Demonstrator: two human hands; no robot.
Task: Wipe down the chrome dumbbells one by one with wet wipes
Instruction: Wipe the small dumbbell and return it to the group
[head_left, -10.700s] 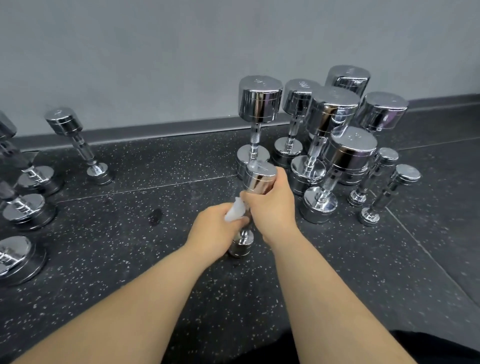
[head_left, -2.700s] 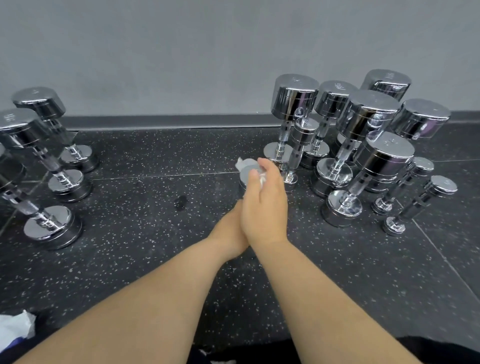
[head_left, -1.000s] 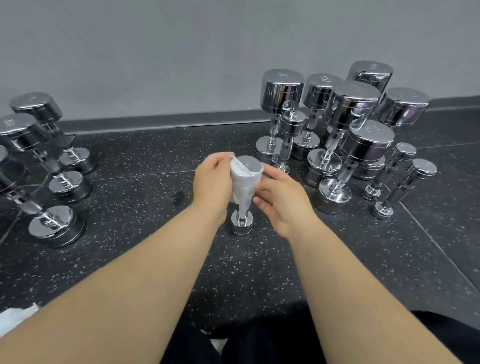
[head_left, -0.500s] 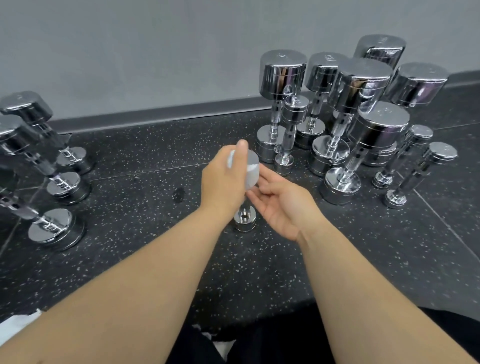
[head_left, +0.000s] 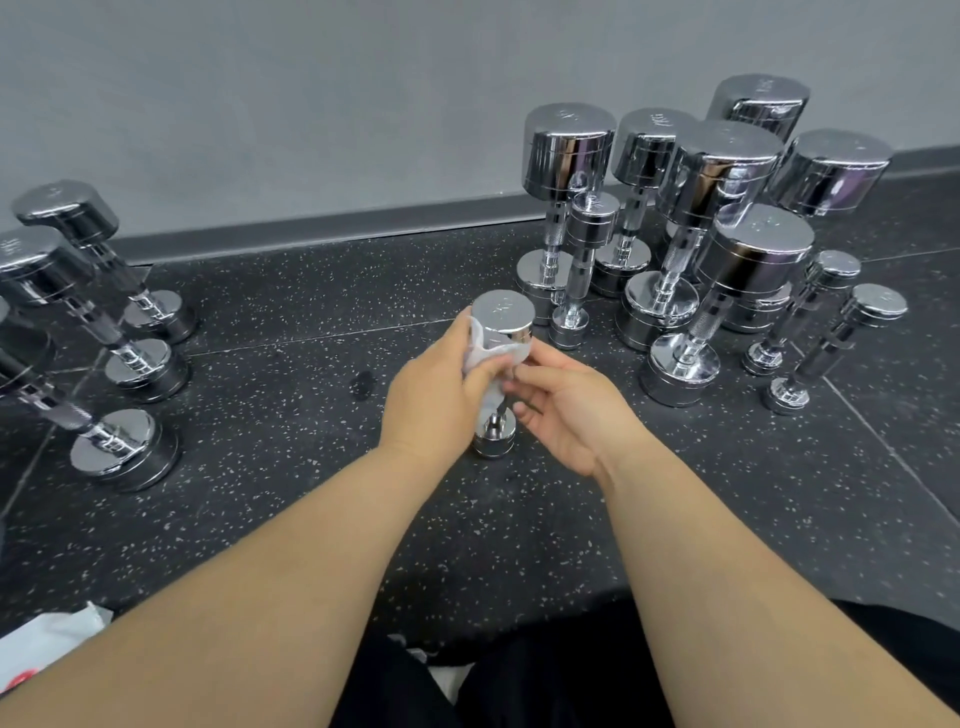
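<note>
- The speckled black floor (head_left: 291, 519) is carrying everything.
- Large chrome dumbbells (head_left: 722, 171) are standing on end at right, and others (head_left: 124, 447) are leaning at left.
- The left hand (head_left: 436, 395) is keeping its grip wrapped round the wet wipe.
- The right hand (head_left: 571, 410) is pinching the wipe's edge.
- The small dumbbell (head_left: 503, 312) is standing upright between both hands.
- The wet wipe (head_left: 480, 353) is covering its handle.

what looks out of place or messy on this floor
Little stands out. A dark spot marks the speckled floor just left of the left hand, and a crumpled white wrapper lies at the lower left edge of view.
</note>
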